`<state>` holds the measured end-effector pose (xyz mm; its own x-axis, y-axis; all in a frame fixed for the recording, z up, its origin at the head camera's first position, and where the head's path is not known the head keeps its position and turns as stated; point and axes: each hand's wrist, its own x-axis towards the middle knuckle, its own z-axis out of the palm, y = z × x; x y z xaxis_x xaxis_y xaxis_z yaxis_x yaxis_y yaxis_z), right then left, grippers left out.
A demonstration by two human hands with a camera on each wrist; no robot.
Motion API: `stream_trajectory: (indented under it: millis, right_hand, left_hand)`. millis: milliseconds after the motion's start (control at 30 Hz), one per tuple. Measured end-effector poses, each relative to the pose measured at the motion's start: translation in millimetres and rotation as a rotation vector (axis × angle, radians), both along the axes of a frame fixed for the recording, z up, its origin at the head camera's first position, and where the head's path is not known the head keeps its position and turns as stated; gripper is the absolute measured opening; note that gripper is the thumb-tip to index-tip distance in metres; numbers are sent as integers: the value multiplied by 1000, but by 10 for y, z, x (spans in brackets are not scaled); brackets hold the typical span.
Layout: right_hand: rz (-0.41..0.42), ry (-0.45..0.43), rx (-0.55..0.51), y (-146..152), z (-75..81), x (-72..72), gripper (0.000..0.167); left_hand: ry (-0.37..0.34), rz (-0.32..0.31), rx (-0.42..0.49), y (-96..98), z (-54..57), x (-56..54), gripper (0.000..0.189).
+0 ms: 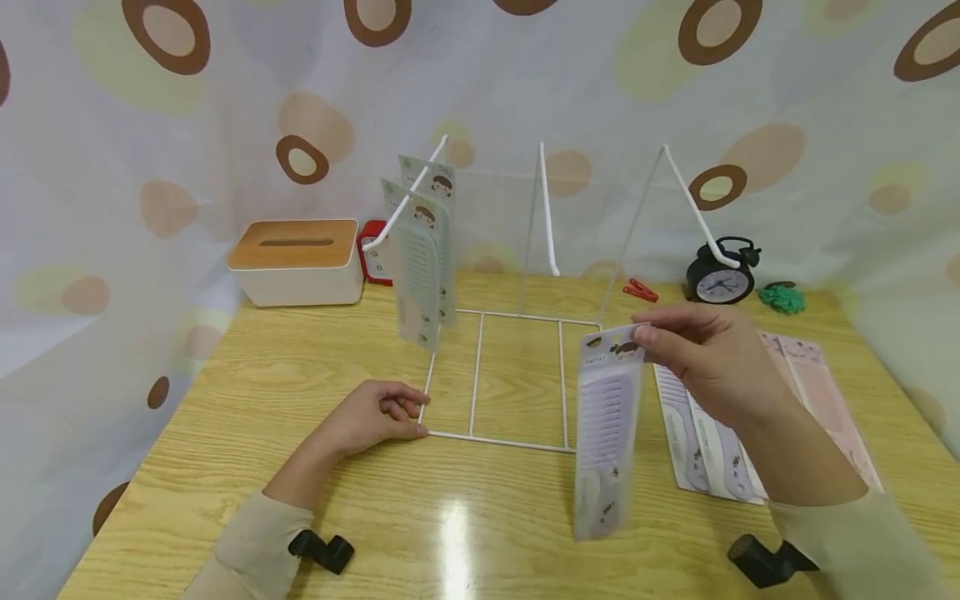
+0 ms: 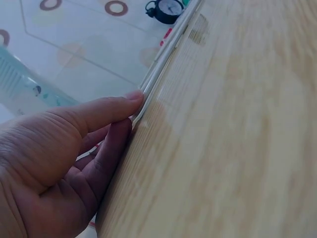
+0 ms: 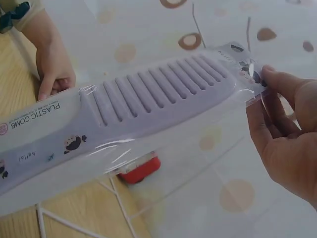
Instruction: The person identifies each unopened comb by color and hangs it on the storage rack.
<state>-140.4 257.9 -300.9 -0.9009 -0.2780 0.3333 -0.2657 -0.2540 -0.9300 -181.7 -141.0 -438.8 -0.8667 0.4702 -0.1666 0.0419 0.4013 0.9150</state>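
Observation:
My right hand (image 1: 712, 358) pinches the top end of a packaged purple comb (image 1: 603, 425), which hangs upright in front of the white wire display rack (image 1: 517, 442). In the right wrist view, the clear sleeve round the comb (image 3: 153, 94) reads "PLASTIC COMB". Thumb and fingers of my left hand (image 1: 378, 412) pinch the rack's near left corner, where the base wire (image 2: 153, 79) runs close along the tabletop. Two packaged green combs (image 1: 416, 267) hang from the rack's left arm. On the middle arm (image 1: 547, 208) and right arm (image 1: 697, 204) nothing hangs.
More packaged purple combs (image 1: 708, 450) and pink ones (image 1: 817, 383) lie at the right, partly behind my right forearm. Along the back stand a tissue box (image 1: 300, 267), a red clock (image 1: 373, 258) and a black alarm clock (image 1: 720, 279), with red clips (image 1: 640, 290) and a green scrunchie (image 1: 782, 298).

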Motion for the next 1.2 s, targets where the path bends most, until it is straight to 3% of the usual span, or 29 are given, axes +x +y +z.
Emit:
stream_trajectory:
  millis: [67,167,267,367,533,767,1000,1200]
  right_hand:
    - [13,136,-2,-142,58,62,27]
    - [3,260,-42,-334,167,117,23]
    - [-44,318,-107,-501,306,117,19]
    - [-135,335,-98,-641,461,73,19]
    - [-277,276,-11,-791,591,0,18]
    - [-369,217,74,-835,544,-152,14]
    - [-350,17,-34,-753,518,-641,24]
    - [-352,-93,-79,-722,503,-1025,24]
  left_hand:
    - [-2,2,6,1,2,-1,43]
    - [-5,2,13,3,14,3,43]
    - [-6,2,13,1,20,9,43]
    - [-7,5,10,0,28,14,43]
    - [-7,8,4,9,42,19,42]
    - [-8,2,4,18,16,11,42]
    - [-11,10,6,16,22,10,42]
    - [-10,9,5,16,18,13,42]
